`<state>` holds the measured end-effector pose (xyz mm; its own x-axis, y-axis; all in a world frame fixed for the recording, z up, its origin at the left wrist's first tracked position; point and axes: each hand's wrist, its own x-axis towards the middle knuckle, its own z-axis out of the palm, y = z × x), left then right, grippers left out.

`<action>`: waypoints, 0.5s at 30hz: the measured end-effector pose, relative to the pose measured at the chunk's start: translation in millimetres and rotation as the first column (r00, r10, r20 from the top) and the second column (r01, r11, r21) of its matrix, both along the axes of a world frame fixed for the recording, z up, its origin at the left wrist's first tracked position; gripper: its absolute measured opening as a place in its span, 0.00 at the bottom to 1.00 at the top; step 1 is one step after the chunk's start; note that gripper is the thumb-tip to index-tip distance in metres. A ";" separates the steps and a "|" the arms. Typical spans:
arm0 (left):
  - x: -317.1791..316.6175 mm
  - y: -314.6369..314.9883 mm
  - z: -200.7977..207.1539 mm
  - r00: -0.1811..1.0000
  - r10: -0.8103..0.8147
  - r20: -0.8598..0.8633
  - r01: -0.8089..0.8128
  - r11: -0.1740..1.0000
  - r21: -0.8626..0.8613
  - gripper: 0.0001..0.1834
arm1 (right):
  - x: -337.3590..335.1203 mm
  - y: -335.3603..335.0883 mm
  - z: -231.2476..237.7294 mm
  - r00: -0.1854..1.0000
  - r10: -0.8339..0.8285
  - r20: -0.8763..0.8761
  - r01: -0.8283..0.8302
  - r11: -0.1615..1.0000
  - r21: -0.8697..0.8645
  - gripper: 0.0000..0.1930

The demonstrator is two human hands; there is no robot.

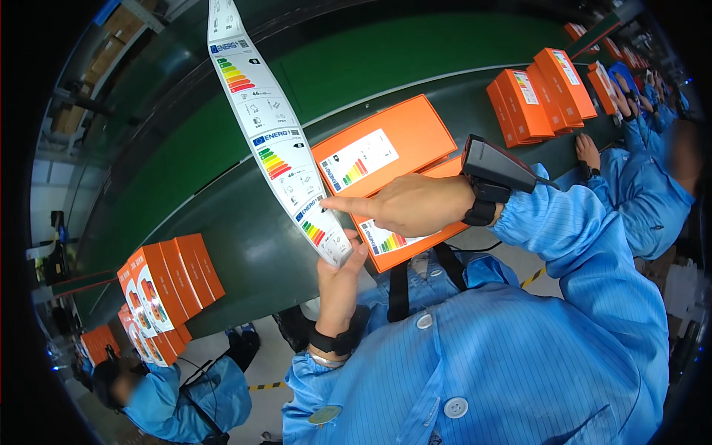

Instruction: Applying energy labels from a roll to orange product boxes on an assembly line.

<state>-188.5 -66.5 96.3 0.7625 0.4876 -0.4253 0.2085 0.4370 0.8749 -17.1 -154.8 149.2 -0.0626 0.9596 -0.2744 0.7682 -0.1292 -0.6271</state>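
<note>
A long strip of white energy labels [278, 152] with coloured bars runs from the top of the view down to my hands. My left hand [340, 289] is closed on its lower end, thumb on the near side. From the right, my right hand [415, 206] reaches over, index finger stretched out and its tip at the strip's right edge; its other fingers are mostly hidden. Beneath that hand lie two flat orange boxes, a far one [415, 126] and a near one [404, 258], each bearing an energy label.
A dark work surface [252, 259] borders a green conveyor belt [386, 48]. Stacked orange boxes stand at left [185, 274] and right [519, 111]. A black device [497, 165] is strapped to my right wrist. People in blue workwear sit on both sides.
</note>
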 end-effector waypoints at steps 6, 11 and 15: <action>0.4 1.5 0.0 1.000 -0.018 -0.015 0.018 1.000 0.011 0.11 | -1.8 1.7 0.6 1.000 -0.007 0.003 0.007 1.000 -0.001 0.41; -1.7 1.2 2.3 1.000 -0.018 -0.017 0.018 1.000 0.011 0.11 | -5.1 1.9 -2.4 1.000 -0.006 0.028 0.006 1.000 0.004 0.40; -1.4 1.4 1.5 1.000 -0.017 -0.022 0.017 1.000 0.007 0.12 | -5.7 1.4 -5.0 0.998 -0.031 0.049 0.030 0.999 0.019 0.37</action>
